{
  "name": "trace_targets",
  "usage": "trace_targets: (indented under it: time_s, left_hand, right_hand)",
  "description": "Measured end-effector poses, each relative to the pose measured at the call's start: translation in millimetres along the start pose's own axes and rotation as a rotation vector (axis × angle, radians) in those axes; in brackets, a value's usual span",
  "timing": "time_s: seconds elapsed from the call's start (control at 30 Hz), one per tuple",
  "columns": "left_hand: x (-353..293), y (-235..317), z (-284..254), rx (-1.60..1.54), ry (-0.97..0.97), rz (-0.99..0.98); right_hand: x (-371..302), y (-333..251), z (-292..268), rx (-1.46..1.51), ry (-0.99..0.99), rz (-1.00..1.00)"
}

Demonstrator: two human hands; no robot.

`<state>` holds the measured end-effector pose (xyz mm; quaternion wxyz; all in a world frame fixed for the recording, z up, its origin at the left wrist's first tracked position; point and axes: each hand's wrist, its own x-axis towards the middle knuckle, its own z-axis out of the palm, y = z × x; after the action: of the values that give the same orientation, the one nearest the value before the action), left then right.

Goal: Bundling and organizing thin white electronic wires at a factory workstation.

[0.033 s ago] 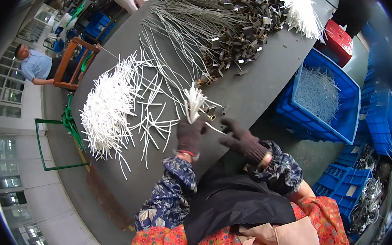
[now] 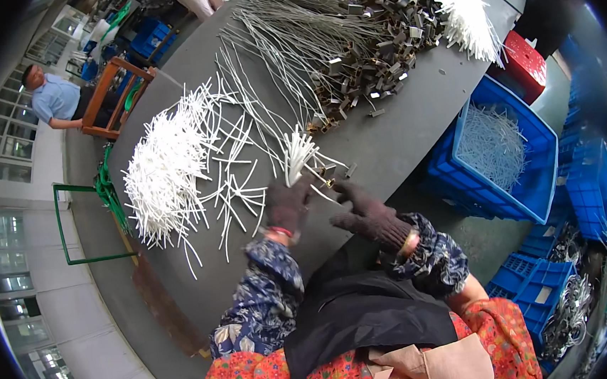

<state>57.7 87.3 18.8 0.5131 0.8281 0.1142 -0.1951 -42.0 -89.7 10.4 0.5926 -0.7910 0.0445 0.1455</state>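
In a dark knitted glove, my left hand [image 2: 289, 203] is closed round a bundle of thin white tubes [image 2: 298, 154] whose ends fan out above the fingers. My right hand [image 2: 371, 216], gloved alike, has its thumb and fingers apart and holds nothing that I can see. Just past its fingertips lie small metal clips [image 2: 328, 173], one with a brassy end. A single white tube slants from the bundle toward my right fingers. Left of my left hand are loose white tubes [image 2: 236, 195] and a big heap of them [image 2: 167, 172] on the grey table [image 2: 412, 120].
Metal clips [image 2: 371, 49] with long grey wires [image 2: 272, 64] are piled at the far side, beside another white tube bundle [image 2: 464, 13]. At right stand a blue crate [image 2: 540, 164] of thin pieces and a red stool [image 2: 524, 65]. A person [image 2: 57, 98] holds a wooden frame [image 2: 107, 98] at far left.
My right hand has shifted slightly left, closer to the clips. My left hand has moved a little left and down, with the bundle still in it.
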Motion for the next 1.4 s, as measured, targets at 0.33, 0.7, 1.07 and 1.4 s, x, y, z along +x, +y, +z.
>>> trace_targets:
  time_s: [0.33,0.7,1.07,1.4]
  left_hand:
    - [37,-19,-37,-0.537,-0.187,0.003]
    - [49,15,79,-1.026,-0.314,-0.222]
    - [64,78,5,-1.064,0.013,0.203]
    - [76,91,-43,-1.012,0.061,0.323]
  right_hand:
    - [160,22,-51,0.212,0.287,-0.011]
    - [-101,88,-26,0.236,0.083,0.029]
    - [-251,171,-3,0.326,0.357,0.831]
    - [-233,167,-20,0.326,0.358,0.72]
